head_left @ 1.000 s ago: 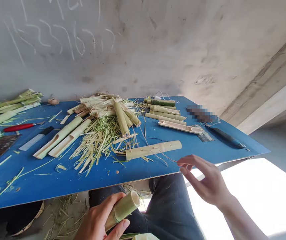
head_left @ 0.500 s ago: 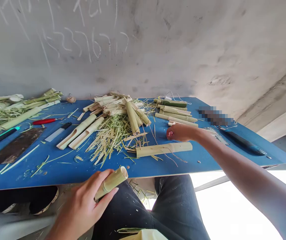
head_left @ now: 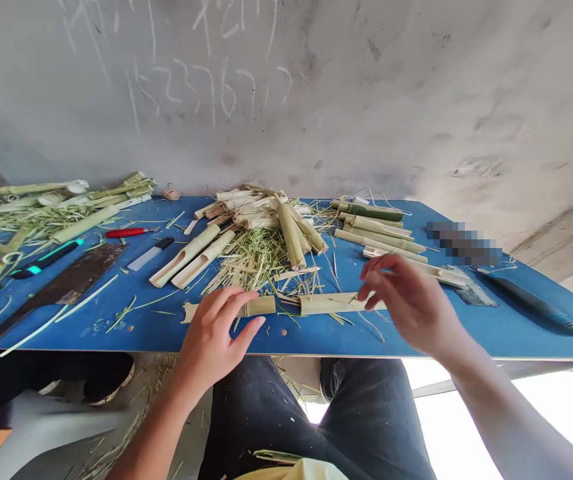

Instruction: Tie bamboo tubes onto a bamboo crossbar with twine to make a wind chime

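Note:
My left hand [head_left: 215, 333] lies at the near edge of the blue table [head_left: 116, 333], fingers curled over a short pale bamboo tube [head_left: 261, 306] that rests on the tabletop. Just right of the tube lies a longer bamboo section [head_left: 329, 303]. My right hand [head_left: 411, 301] hovers over that section's right end with loosely spread fingers and nothing visible in them. Thin fibres trail on the table beneath it.
Bamboo shavings [head_left: 253, 260] and two split bamboo halves [head_left: 191, 255] lie mid-table, cut sticks [head_left: 379, 230] at back right. A cleaver [head_left: 66, 287], a small knife [head_left: 149, 254], a red-handled tool [head_left: 126, 233] lie left; a dark knife [head_left: 531, 303] right. A wall stands behind.
My left hand has brought the short bamboo tube up from my lap and set it on the table. My right hand has pulled back from the far sticks toward the near long section.

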### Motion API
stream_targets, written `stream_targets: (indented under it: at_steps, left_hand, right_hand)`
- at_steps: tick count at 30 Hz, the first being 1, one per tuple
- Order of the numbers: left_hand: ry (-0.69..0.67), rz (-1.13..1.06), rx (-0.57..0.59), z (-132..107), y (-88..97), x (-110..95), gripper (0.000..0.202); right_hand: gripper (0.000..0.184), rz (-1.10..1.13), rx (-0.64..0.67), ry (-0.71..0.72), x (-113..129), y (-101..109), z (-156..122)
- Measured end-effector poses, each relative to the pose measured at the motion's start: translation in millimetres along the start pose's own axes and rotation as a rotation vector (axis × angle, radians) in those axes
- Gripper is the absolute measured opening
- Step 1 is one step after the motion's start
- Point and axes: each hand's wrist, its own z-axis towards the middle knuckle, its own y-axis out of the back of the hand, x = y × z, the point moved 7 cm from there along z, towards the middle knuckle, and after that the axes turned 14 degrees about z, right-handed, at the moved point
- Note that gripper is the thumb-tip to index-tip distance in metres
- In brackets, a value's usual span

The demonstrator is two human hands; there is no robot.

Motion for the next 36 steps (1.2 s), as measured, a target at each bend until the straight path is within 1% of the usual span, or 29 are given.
stream_targets:
  at_steps: [1, 2, 4, 6, 8, 11, 13, 15, 16, 20, 22, 24, 26, 28, 30, 33, 36]
  left_hand:
    - [0.023, -0.099, -0.004, -3.8, 6.3, -9.5, 0.023]
    - [0.039, -0.198, 0.015, -7.7, 10.2, -19.7, 0.019]
    - [0.051, -0.360, 0.055, -16.4, 13.2, -37.7, 0.012]
    - [0.062, -0.430, 0.052, -25.4, 12.6, -45.0, 0.004]
    - [0.087, -0.429, 0.031, -33.7, 9.8, -40.1, 0.007]
    - [0.143, -0.370, 0.051, -42.2, 4.9, -25.1, 0.010]
    - [0.153, -0.354, 0.099, -44.6, 2.6, -22.0, 0.011]
    - [0.137, -0.374, 0.131, -45.6, 1.4, -26.6, 0.011]
    - [0.131, -0.386, 0.128, -45.8, 1.3, -29.9, 0.010]
    - [0.139, -0.409, 0.049, -46.4, 1.6, -40.2, 0.003]
    - [0.118, -0.452, 0.049, -46.3, -0.4, -45.7, 0.004]
    - [0.094, -0.511, 0.074, -46.3, -3.1, -51.7, 0.007]
    - [0.086, -0.555, 0.098, -47.1, -5.9, -57.5, 0.011]
    - [0.073, -0.584, 0.122, -48.7, -9.3, -64.2, 0.016]
    - [0.066, -0.607, 0.158, -51.1, -14.4, -70.7, 0.020]
    - [0.114, -0.663, 0.226, -55.0, -23.4, -75.8, 0.027]
    - [0.200, -0.723, 0.291, -59.1, -30.4, -76.9, 0.034]
  right_hand:
    - [0.022, 0.044, 0.094, -0.007, 8.1, -27.4, -11.6]
    - [0.019, 0.068, 0.161, 0.017, 17.1, -52.4, -22.2]
    - [0.012, 0.105, 0.257, 0.106, 31.4, -94.2, -38.4]
    - [0.008, 0.129, 0.273, 0.180, 34.6, -119.8, -46.0]
    - [0.006, 0.129, 0.237, 0.203, 26.8, -131.8, -46.6]
    - [0.006, 0.086, 0.173, 0.195, 11.4, -135.4, -43.1]
    - [0.005, 0.064, 0.160, 0.197, 8.6, -134.6, -42.7]
    - [0.005, 0.061, 0.169, 0.212, 12.7, -133.4, -45.1]
    - [0.005, 0.064, 0.178, 0.216, 15.9, -132.8, -47.1]
    - [0.005, 0.064, 0.194, 0.202, 26.1, -127.9, -58.8]
    - [0.005, 0.063, 0.186, 0.182, 27.6, -123.3, -65.7]
    - [0.004, 0.052, 0.197, 0.158, 27.3, -119.0, -73.1]
    - [0.003, 0.003, 0.244, 0.150, 26.6, -116.8, -81.1]
    - [0.005, -0.079, 0.290, 0.165, 26.1, -114.6, -89.3]
    - [0.010, -0.150, 0.290, 0.182, 25.5, -110.1, -96.2]
    - [0.015, -0.179, 0.249, 0.180, 23.9, -103.3, -103.3]
    - [0.017, -0.134, 0.227, 0.181, 22.3, -101.0, -107.4]
